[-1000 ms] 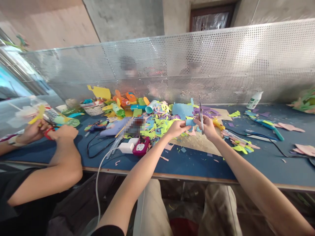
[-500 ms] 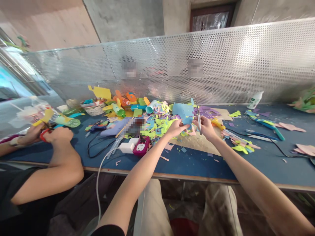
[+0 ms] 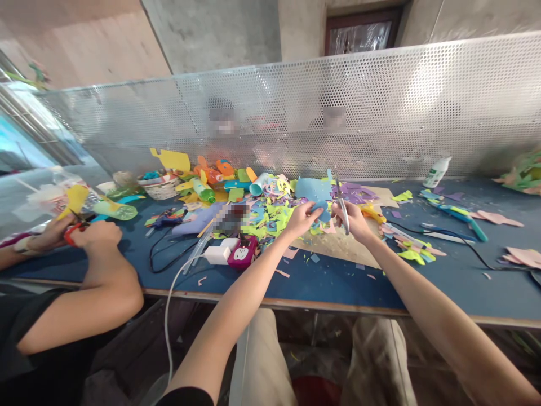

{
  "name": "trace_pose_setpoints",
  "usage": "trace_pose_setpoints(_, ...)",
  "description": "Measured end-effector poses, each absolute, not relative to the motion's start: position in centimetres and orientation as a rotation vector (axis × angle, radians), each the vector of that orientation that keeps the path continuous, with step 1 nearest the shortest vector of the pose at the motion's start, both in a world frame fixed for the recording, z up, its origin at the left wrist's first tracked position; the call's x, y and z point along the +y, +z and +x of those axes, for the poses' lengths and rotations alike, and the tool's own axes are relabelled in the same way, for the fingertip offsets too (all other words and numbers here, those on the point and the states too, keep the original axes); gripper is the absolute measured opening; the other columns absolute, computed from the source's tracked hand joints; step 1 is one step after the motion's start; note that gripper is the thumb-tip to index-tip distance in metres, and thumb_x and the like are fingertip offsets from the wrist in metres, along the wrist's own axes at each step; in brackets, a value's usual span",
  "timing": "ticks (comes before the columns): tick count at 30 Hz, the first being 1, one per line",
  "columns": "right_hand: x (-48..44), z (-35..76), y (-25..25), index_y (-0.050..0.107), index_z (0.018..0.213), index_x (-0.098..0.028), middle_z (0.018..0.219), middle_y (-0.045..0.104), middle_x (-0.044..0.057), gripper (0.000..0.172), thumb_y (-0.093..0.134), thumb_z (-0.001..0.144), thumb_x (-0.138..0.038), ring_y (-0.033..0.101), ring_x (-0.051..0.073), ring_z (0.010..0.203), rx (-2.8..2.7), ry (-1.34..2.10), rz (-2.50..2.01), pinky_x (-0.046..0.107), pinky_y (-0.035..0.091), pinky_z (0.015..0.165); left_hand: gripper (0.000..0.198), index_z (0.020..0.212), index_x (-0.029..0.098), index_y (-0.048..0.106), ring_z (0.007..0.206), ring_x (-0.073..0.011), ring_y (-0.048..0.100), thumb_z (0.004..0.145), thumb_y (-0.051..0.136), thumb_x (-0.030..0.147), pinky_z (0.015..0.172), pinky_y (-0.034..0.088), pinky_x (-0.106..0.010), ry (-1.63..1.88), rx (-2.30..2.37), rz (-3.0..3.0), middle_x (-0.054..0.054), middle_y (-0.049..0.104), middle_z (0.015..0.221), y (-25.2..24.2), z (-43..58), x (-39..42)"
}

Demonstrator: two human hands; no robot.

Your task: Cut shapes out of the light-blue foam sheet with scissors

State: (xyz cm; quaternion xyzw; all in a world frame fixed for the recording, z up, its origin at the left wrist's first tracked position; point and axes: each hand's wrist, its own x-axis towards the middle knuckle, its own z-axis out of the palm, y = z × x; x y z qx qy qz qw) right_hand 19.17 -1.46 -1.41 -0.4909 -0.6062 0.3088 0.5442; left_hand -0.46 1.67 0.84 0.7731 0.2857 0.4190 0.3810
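My left hand (image 3: 303, 219) pinches the lower edge of a light blue paper sheet (image 3: 311, 190), held up above the pile of scraps. Fingers of my right hand (image 3: 354, 221) are closed round a pair of scissors (image 3: 342, 208), whose blades point up and away beside the sheet's right edge. Green, yellow and blue paper scraps (image 3: 274, 217) lie beneath and left of my hands. Purple scraps (image 3: 355, 193) are just behind the scissors. A brown sheet (image 3: 338, 248) lies under both hands.
At the left, another person's hands (image 3: 99, 232) hold red-handled scissors and yellow paper. A pink power socket (image 3: 243, 252) with white plugs and cable sits left of my forearm. Yellow glue gun (image 3: 372, 213), white bottle (image 3: 437, 172) and blue-green cutter (image 3: 460, 214) lie right. A perforated metal screen (image 3: 270, 124) stands behind.
The scissors have tilted slightly in my right hand, and their handle end has shifted a little right. The other person's hands have moved slightly left.
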Motion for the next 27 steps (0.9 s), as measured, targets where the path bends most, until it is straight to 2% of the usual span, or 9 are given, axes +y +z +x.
trace_pose_setpoints(4,-1.1,20.0,-1.9,0.053,0.074,-0.021,0.062,0.053,-0.002,0.042,0.058,0.083,-0.062,0.053,0.016,0.054,-1.576,0.636,-1.282,0.028,0.042,0.051,0.037,0.103,0.019,0.055,0.066,-0.014,0.061,0.088,0.057,0.052,0.062,0.049,-0.027,1.186,0.686,1.715,-0.005,0.064,0.084,1.1,-0.5,2.1)
trace_pose_setpoints(8,-1.2,20.1,-2.1,0.052,0.07,-0.021,0.063,0.051,-0.003,0.045,0.063,0.077,-0.065,0.045,0.015,0.058,-1.787,0.559,-1.322,0.028,0.039,0.054,0.035,0.102,0.019,0.052,0.069,-0.0127,0.062,0.088,0.057,0.052,0.069,0.054,-0.03,1.257,0.636,1.592,-0.006,0.064,0.091,1.2,-0.5,2.3)
trace_pose_setpoints(11,-1.6,19.7,-1.9,0.053,0.068,-0.021,0.065,0.053,-0.001,0.048,0.059,0.078,-0.067,0.045,0.016,0.059,-1.881,0.564,-1.262,0.03,0.038,0.056,0.036,0.099,0.019,0.05,0.068,-0.0118,0.061,0.089,0.055,0.053,0.07,0.054,-0.03,1.272,0.662,1.591,-0.005,0.063,0.089,1.2,-0.5,2.4)
trace_pose_setpoints(17,-2.1,18.9,-1.5,0.051,0.067,-0.022,0.064,0.054,-0.001,0.052,0.059,0.076,-0.073,0.046,0.016,0.056,-1.869,0.715,-1.185,0.03,0.038,0.053,0.033,0.101,0.02,0.051,0.065,-0.0117,0.06,0.091,0.051,0.051,0.062,0.048,-0.025,1.29,0.715,1.691,-0.001,0.061,0.076,1.1,-0.3,2.0)
trace_pose_setpoints(22,-2.6,18.6,-1.0,0.055,0.066,-0.022,0.061,0.055,0.001,0.056,0.06,0.072,-0.077,0.048,0.017,0.054,-1.819,0.725,-1.151,0.032,0.039,0.052,0.03,0.089,0.018,0.057,0.065,-0.0123,0.06,0.089,0.055,0.047,0.061,0.046,-0.025,1.263,0.705,1.769,-0.002,0.062,0.077,1.3,-0.3,1.4)
trace_pose_setpoints(27,-3.1,18.6,-1.1,0.057,0.066,-0.023,0.057,0.055,0.002,0.051,0.062,0.072,-0.074,0.05,0.018,0.051,-1.77,0.812,-1.164,0.033,0.042,0.049,0.03,0.083,0.017,0.059,0.069,-0.0144,0.061,0.087,0.055,0.046,0.064,0.047,-0.026,1.211,0.721,1.775,-0.003,0.063,0.075,1.7,-0.5,1.1)
